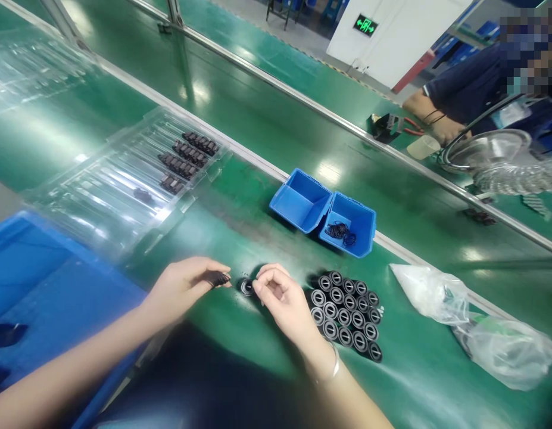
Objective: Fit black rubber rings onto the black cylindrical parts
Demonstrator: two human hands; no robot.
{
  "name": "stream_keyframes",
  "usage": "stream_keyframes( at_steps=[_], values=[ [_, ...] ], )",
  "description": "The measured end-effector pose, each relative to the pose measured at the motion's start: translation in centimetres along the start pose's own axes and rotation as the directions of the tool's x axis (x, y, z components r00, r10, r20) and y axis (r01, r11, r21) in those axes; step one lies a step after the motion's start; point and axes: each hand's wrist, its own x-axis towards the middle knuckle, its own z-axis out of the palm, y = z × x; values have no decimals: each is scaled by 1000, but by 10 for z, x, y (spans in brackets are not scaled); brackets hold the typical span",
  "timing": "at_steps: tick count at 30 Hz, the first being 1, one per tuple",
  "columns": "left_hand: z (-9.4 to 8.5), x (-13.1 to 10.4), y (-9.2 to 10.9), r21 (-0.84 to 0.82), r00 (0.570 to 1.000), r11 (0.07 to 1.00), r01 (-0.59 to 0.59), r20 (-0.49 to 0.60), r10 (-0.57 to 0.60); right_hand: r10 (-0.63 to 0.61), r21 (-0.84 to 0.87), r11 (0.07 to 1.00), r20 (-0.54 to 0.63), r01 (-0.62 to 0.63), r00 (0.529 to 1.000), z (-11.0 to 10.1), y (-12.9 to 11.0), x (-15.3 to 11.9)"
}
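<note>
Best steady the round black cylinder (pixel 246 287); left of it, the left hand (pixel 180 287) pinches thin black pieces (pixel 219 278); right hand (pixel 284 301), grip unclear.

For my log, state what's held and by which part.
Left grip pinches a dark piece; exactly where is unclear. Right grip is by the cylinder; any hold cannot be told.

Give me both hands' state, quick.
Left hand: closed, pinching something small and black.
Right hand: fingers curled beside the black cylinder; can't tell whether it grips anything.
</note>
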Motion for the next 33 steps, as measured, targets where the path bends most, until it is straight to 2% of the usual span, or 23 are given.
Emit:
stream_keyframes(
  at_steps=[3, 6, 8, 10, 12, 14, 18, 21, 25, 29, 31, 33],
  values=[
    [-2, -3, -4, 100, 993, 988, -114, 26, 112, 4, -46, 999, -17, -5, 1000, 1, 5, -1],
    [2, -8, -13, 191, 958, 939, -285, 88, 273, -4, -61, 998, -26, 2, 1000, 2, 8, 0],
    [8, -12, -18, 231, 911, 881, -413, 111, 398, -5, -60, 998, -33, 3, 999, 1, 9, 0],
    [14, -15, -22, 252, 843, 805, -537, 147, 517, -6, -56, 998, -39, 4, 999, 0, 9, 0],
    [19, -17, -21, 264, 780, 734, -625, 213, 588, -7, -52, 999, -36, 5, 999, -1, 10, 1],
    [23, -18, -19, 283, 753, 697, -658, 271, 600, -5, -51, 999, -31, 3, 1000, -1, 11, 0],
    [25, -19, -17, 297, 741, 679, -671, 320, 591, 26, -3, 1000, -37, -26, 999, 0, 12, -1],
    [24, -18, -17, 300, 726, 663, -686, 340, 598, 152, 130, 979, 22, -154, 988, 1, 14, -2],
    [23, -14, -15, 372, 676, 566, -736, 373, 635, 323, 278, 887, 194, -368, 926, 1, 13, 5],
    [23, -10, -7, 444, 635, 466, -765, 398, 662, 406, 342, 818, 228, -463, 885, 2, 11, 16],
    [25, -9, -3, 462, 640, 461, -758, 388, 663, 410, 360, 808, 225, -466, 884, 2, 12, 18],
    [26, -9, 1, 480, 665, 478, -735, 374, 647, 400, 408, 793, 210, -452, 892, 3, 14, 17]
  ],
)
